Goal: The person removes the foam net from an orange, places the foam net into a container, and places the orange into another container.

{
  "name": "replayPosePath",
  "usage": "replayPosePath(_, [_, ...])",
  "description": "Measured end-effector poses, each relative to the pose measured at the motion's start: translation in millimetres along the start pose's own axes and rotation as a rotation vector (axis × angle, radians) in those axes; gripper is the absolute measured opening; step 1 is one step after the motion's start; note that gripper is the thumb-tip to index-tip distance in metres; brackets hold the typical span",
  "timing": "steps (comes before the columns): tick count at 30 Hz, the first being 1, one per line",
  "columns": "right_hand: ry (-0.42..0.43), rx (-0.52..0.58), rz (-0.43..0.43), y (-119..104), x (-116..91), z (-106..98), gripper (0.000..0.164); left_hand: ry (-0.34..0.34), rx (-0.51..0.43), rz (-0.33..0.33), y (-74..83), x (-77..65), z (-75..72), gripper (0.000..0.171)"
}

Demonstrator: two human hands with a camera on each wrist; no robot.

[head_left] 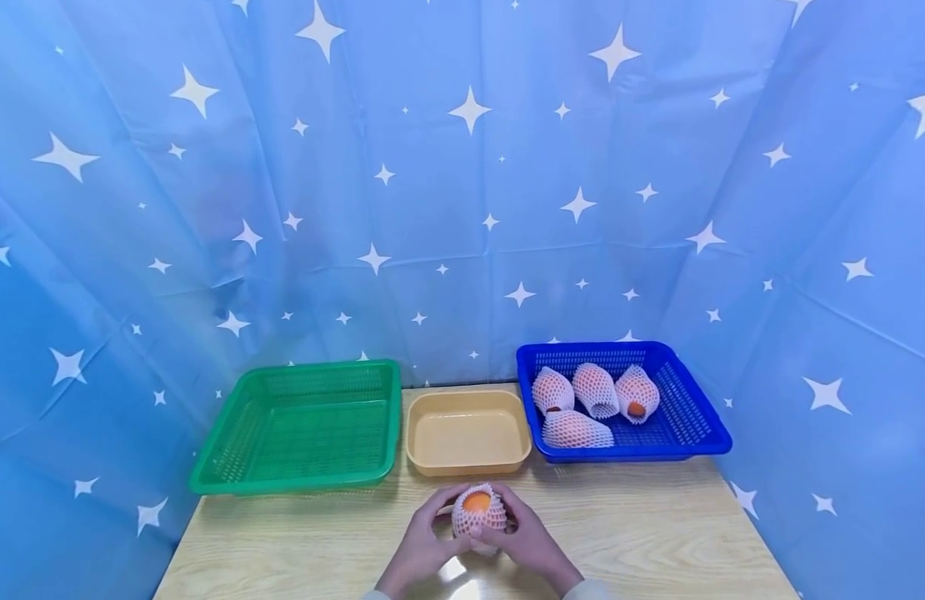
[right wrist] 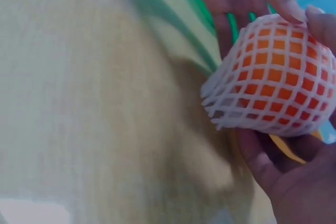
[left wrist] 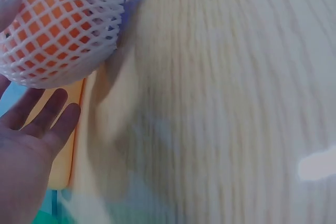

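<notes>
Both hands hold an orange fruit in a white foam net [head_left: 479, 518] over the near middle of the table. The left hand [head_left: 425, 540] has its fingers curved round the fruit's left side, its thumb at the front. From the other side the right hand [head_left: 528, 535] grips the fruit, with its thumb across the front of the net. In the head view, bare orange skin shows through the net's open top. The left wrist view shows the left hand's fingers [left wrist: 50, 114] right at the net. In the right wrist view, the net's frayed end [right wrist: 215, 106] points left.
Behind the hands stands a beige plastic tray [head_left: 468, 468]. A green basket [head_left: 297, 483] is to its left. On the right, a blue basket [head_left: 687, 446] holds several fruits in foam nets [head_left: 578, 431]. The wooden table [head_left: 642, 525] backs onto a blue star-patterned curtain [head_left: 447, 183].
</notes>
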State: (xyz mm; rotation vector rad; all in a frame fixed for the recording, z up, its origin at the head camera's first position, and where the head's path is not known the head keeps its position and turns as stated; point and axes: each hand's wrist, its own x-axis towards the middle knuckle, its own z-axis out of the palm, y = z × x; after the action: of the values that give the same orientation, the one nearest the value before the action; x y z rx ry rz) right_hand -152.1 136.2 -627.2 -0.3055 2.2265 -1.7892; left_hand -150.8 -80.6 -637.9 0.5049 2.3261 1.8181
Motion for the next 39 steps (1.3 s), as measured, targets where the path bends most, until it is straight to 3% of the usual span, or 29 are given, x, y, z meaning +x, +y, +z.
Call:
replayPosePath(10, [-0.019, -0.061, -0.050, 0.8, -1.9, 15.1, 0.064, 0.010, -0.058, -0.004, -7.3, -7.4, -5.6, 0.066])
replayPosePath(17, [0.088, -0.294, -0.164, -3.3, -3.1, 13.2, 0.071, 0.015, -0.076, 0.004, -7.4, -9.2, -7.6, 0.065])
replayPosePath(22, [0.149, -0.335, -0.207, -5.3, -6.0, 8.8, 0.059, 0.006, -0.088, -0.005, -6.8, -9.5, -9.3, 0.068])
replayPosePath(28, [0.215, -0.395, -0.356, -0.2, -5.4, 8.9, 0.049, -0.002, -0.139, 0.010, -8.9, -9.6, -9.5, 0.062])
replayPosePath(35, [0.310, -0.420, -0.489, 1.5, -4.6, 9.2, 0.033, 0.104, -0.101, -0.056, -5.9, -8.3, -8.5, 0.049])
replayPosePath(39, [0.343, -0.401, -0.542, -1.5, -2.8, 9.5, 0.024, 0.153, -0.100, -0.044, -2.5, -7.4, -7.3, 0.042])
